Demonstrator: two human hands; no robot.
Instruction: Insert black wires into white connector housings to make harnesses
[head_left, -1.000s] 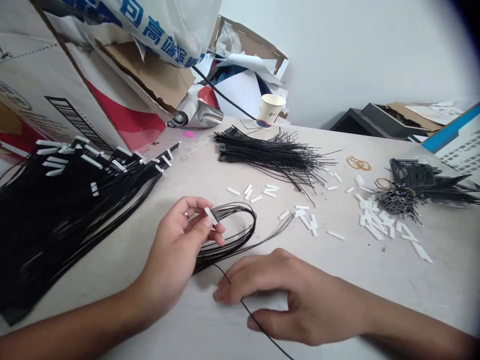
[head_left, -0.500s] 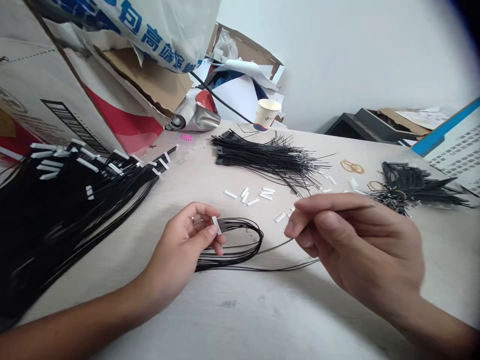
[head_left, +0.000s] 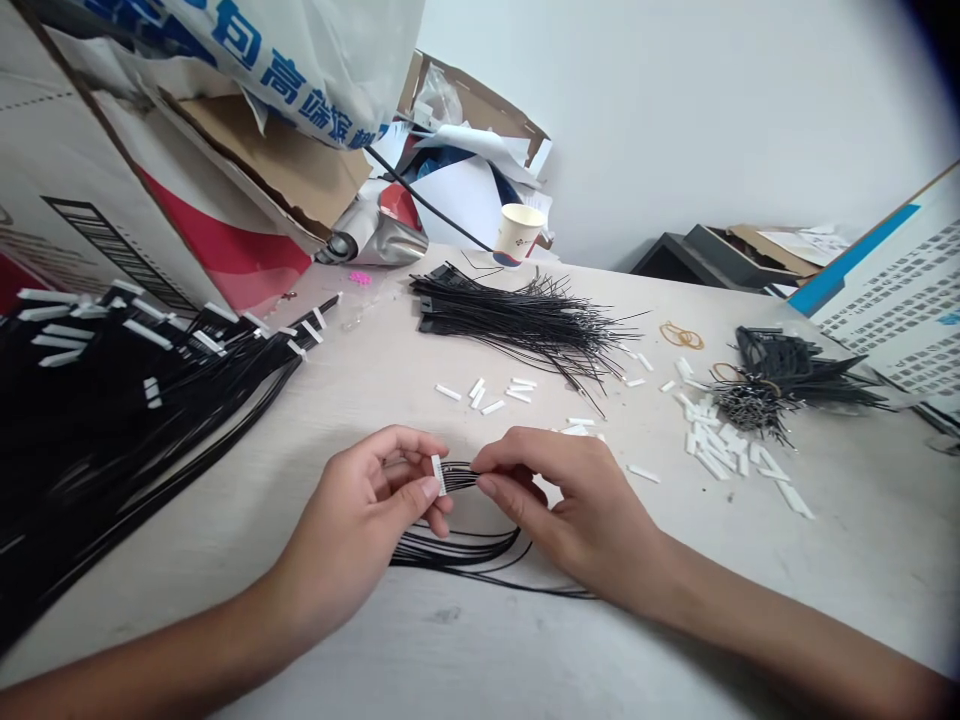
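The left hand (head_left: 367,495) is bare to the fingertips, as is the right hand (head_left: 574,485). At the near left, the left forearm (head_left: 217,635) is bare too — slender, smooth in outline, broadest toward the edge of view and narrowing into the wrist. The right forearm (head_left: 757,610), at the near right, is likewise bare — a long, even taper to a slim wrist. The fingers (head_left: 409,440) are slim with rounded tips; the thumbs look thicker, and the left thumb (head_left: 409,497) shows a short nail.
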